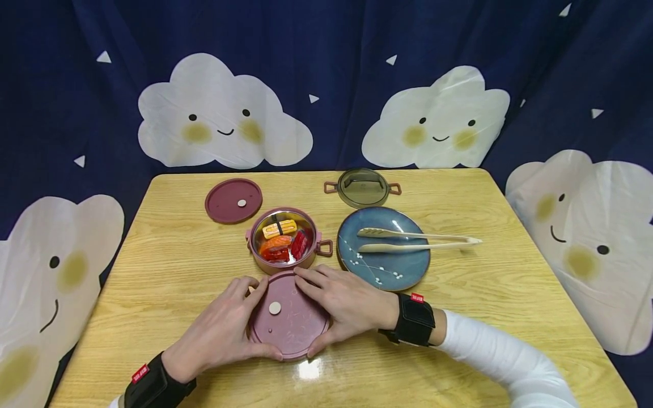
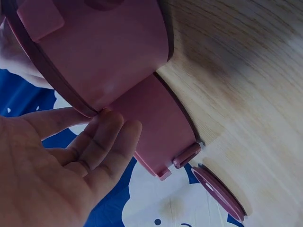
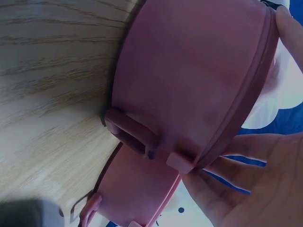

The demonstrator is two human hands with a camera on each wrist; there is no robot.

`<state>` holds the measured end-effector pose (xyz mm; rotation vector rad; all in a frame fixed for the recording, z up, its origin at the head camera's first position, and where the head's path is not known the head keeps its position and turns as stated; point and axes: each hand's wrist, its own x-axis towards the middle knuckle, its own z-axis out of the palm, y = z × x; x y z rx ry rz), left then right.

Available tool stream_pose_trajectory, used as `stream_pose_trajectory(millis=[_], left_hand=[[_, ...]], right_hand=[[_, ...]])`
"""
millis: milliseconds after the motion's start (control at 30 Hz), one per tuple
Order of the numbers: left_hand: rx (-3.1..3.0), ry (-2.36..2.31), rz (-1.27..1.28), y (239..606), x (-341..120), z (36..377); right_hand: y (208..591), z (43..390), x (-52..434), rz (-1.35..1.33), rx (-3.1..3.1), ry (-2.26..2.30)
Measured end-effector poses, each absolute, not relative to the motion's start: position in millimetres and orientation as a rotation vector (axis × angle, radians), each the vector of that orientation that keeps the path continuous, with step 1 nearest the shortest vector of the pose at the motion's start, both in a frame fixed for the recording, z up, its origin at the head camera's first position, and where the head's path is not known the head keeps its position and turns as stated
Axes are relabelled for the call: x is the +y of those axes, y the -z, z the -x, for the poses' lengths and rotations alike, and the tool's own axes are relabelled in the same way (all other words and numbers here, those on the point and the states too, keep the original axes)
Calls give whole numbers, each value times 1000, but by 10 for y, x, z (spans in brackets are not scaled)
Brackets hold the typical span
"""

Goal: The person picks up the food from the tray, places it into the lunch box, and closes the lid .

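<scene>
A round pink container with its lid on (image 1: 289, 317) stands near the table's front edge. My left hand (image 1: 224, 326) grips its left rim, fingers on top and thumb round the front. My right hand (image 1: 338, 300) grips the right rim the same way. In the left wrist view my left hand (image 2: 71, 161) touches the lid's edge on the container (image 2: 109, 52). The right wrist view shows my right hand (image 3: 251, 189) under the rim of the container (image 3: 189, 80). Just behind stands an open pink pot (image 1: 284, 242) with toy sushi.
A loose pink lid (image 1: 233, 200) lies at the back left. An olive lid with handles (image 1: 363, 187) sits at the back centre. A blue plate (image 1: 384, 266) with wooden tongs (image 1: 415, 240) lies right of the pot. The wooden table (image 1: 168, 266) is backed by a dark cloud curtain.
</scene>
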<state>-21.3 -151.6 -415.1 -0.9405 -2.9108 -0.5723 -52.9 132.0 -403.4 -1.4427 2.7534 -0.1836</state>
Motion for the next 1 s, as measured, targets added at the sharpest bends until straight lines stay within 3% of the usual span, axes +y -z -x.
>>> stream_pose_trajectory(millis=[1000], left_hand=[[-2867, 446, 987, 4153, -1503, 223]], right_hand=[[4060, 474, 1338, 1453, 2755, 221]])
